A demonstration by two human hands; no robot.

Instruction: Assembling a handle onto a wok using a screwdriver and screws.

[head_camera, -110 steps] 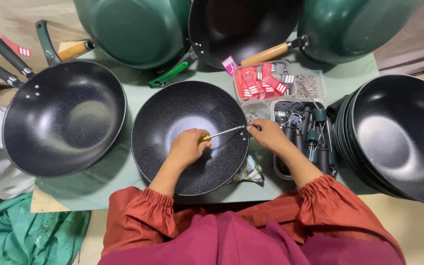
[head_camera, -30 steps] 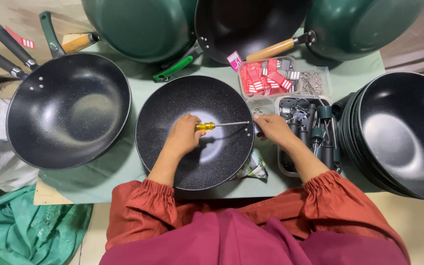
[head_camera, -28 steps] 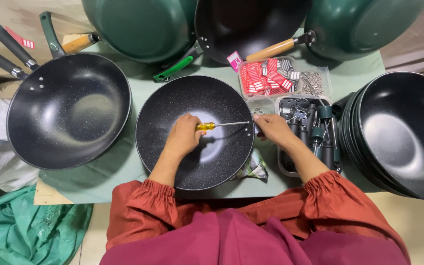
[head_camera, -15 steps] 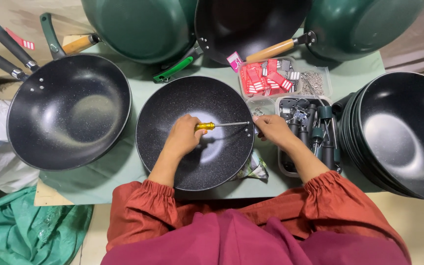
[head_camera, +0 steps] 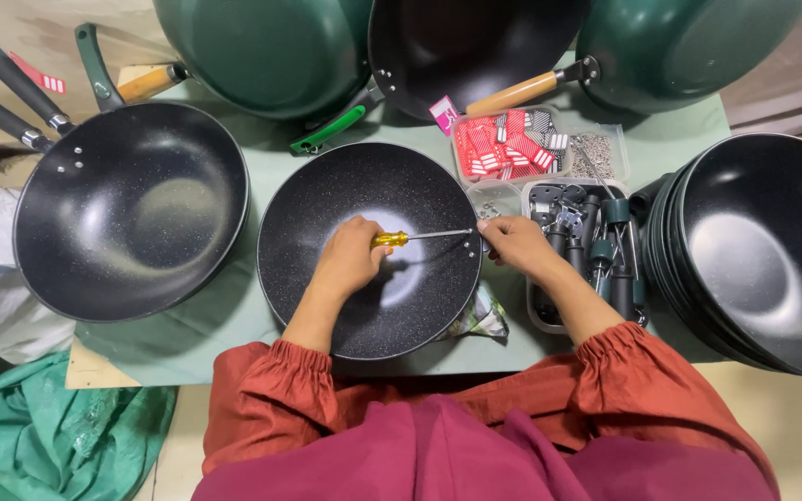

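So the left hand [head_camera: 350,260] is wrapped around the yellow handle of a screwdriver [head_camera: 420,236], fingers curled shut on it, and it sits inside the black speckled wok [head_camera: 327,213] in the middle of the table. The metal shaft runs flat across the pan to the right, tip right at the inner wall by the rim. The right hand [head_camera: 512,243] is on the outside of that same rim, fingers bunched and pinching at the spot where the tip lands. Can't make out what it's pinching, too small and hidden by the fingers.

The wok rests on a pale green table cover [head_camera: 234,306], with a crumpled bit of plastic wrapping [head_camera: 483,318] poking out from under its right edge.

Just right of the right hand there's a clear tray of dark pan handles [head_camera: 596,250], some black, some green. Above that, a clear box with red tags [head_camera: 503,148] and a compartment of small silvery screws [head_camera: 594,156].

Further out: a stack of black woks [head_camera: 763,250] on the far right, nested together. On the left, another black wok with a handle [head_camera: 132,204] already on it, well apart from the middle one. Along the back edge, three more pans propped up, dark green on the outside, plus a wooden handle [head_camera: 517,93] and a bright green handle [head_camera: 329,130] sticking out between them.

Rust-orange sleeves [head_camera: 262,390] gathered at the wrists, and a green bag [head_camera: 58,436] on the floor bottom left.
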